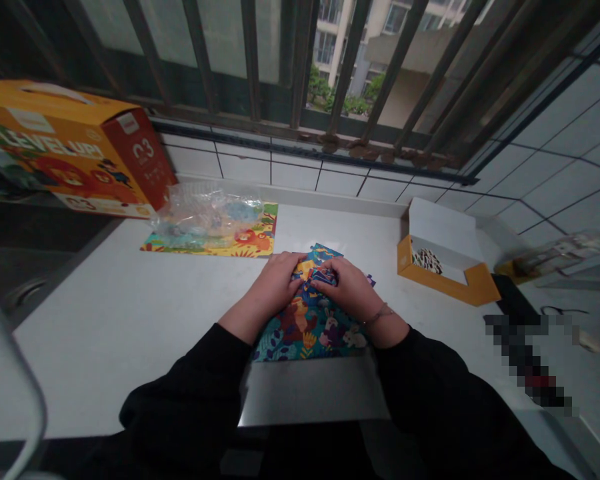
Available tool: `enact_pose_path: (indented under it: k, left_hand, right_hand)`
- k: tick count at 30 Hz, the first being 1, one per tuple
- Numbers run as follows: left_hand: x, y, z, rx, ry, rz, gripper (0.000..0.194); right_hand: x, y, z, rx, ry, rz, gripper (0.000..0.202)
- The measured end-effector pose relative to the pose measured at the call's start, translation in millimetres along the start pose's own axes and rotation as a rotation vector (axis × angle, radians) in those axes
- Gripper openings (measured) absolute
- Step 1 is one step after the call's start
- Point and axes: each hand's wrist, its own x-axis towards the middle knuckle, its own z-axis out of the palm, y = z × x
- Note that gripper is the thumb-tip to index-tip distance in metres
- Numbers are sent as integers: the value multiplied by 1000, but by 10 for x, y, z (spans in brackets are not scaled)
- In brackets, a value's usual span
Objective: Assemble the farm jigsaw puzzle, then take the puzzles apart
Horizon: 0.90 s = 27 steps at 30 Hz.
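My left hand (279,279) lies at the left side of a cluster of colourful jigsaw pieces, its thumb and fingers closed around the edge of a yellow-and-blue piece (304,269). From the right, my right hand (351,285) grips a dark blue jigsaw piece (323,275) between thumb and bent fingers. Below both hands spreads a teal picture sheet (305,333) with rabbits, a brown animal and leaves. Another blue piece (326,251) pokes out beyond the fingertips. A small purple piece (371,281) shows beside the right hand. My palms hide part of the cluster.
Clear plastic packaging (205,213) rests on a yellow animal picture (255,243) at the back left, near a big orange box (75,153). An open small yellow box (445,283) with striped pieces stands at right. Barred window and tiled wall close off the back.
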Motion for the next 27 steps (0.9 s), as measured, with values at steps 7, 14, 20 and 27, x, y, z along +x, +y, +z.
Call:
enact_pose_path:
  k: [7, 14, 20, 27]
  left_hand:
    - [-25, 65, -96, -177, 110, -138, 36]
    - [-81, 27, -176, -170, 196, -194, 27]
    - [-140, 216, -196, -443, 25, -210, 27]
    - [-151, 231, -106, -510, 15, -122, 31]
  right_hand:
    - [-18, -9, -24, 41, -54, 53, 24]
    - [-37, -32, -41, 311, -90, 118, 32]
    - [-7, -30, -23, 549, -56, 80, 34]
    - [-1, -18, 2, 688, 100, 210, 45]
